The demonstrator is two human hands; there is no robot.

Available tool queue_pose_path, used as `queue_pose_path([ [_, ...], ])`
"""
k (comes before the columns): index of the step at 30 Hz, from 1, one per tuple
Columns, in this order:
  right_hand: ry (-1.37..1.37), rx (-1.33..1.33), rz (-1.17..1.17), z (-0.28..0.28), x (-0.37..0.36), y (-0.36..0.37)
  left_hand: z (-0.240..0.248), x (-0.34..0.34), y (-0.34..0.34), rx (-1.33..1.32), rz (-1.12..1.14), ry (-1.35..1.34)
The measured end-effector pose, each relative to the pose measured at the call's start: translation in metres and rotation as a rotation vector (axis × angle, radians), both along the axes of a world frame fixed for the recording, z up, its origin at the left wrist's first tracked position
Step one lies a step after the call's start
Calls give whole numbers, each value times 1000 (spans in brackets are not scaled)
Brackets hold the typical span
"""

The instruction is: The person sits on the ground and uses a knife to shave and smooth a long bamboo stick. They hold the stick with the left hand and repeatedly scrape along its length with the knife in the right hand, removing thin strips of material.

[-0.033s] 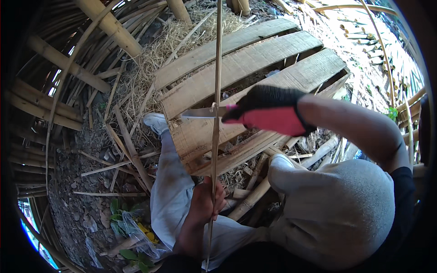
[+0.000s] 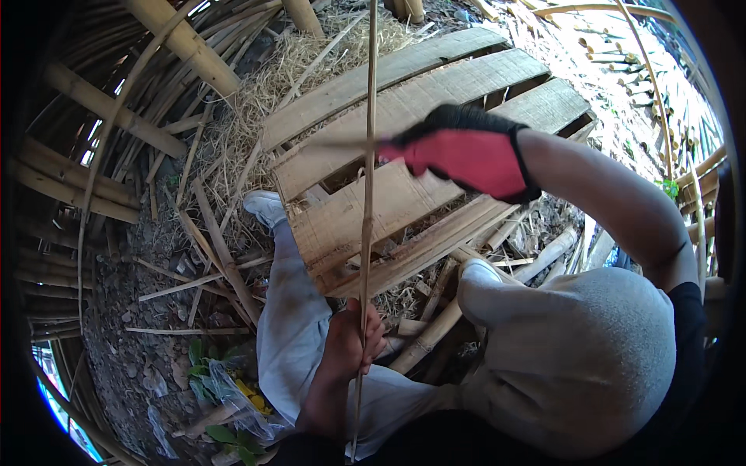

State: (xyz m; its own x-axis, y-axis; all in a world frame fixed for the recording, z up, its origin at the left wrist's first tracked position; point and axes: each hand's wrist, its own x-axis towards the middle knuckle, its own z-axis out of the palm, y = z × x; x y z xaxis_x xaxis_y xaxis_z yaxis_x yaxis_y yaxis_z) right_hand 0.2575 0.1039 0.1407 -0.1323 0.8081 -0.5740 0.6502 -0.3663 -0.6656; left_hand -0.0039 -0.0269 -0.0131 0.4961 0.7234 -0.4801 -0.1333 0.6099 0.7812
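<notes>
A long, thin bamboo strip (image 2: 368, 210) stands nearly upright across the middle of the head view. My bare left hand (image 2: 351, 342) is closed around its lower part, by my knee. My right hand (image 2: 466, 155), in a black and red glove, grips a knife (image 2: 338, 144) by its pinkish handle. The blade is smeared by motion and points left, crossing the strip well above my left hand. I cannot tell whether it touches the strip. Beneath both lies a low slatted wooden platform (image 2: 330, 233).
Bamboo poles (image 2: 186, 46) and bundled strips line the left side. Dry shavings (image 2: 241, 132) lie behind the platform. Cut bamboo pieces (image 2: 431, 338) are between my legs. A clear plastic bag (image 2: 241, 404) and green leaves lie at lower left. Cut bamboo lies in sunlight at far right.
My right hand and the knife have moved up along the strip, away from my left hand. My left hand keeps its hold in about the same place.
</notes>
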Motion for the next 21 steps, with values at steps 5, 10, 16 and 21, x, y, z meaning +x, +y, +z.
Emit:
queue_pose_path([
  [5,23,380,276,-64,-1,-13,2,3,3,18,7,2],
  [10,59,263,12,-49,-4,-18,0,5,1,28,2,-16],
  [16,-29,262,63,-35,-9,-20,2,5,1,13,30,-12],
  [21,330,127,-249,-23,-4,-8,2,1,2,5,13,-8],
])
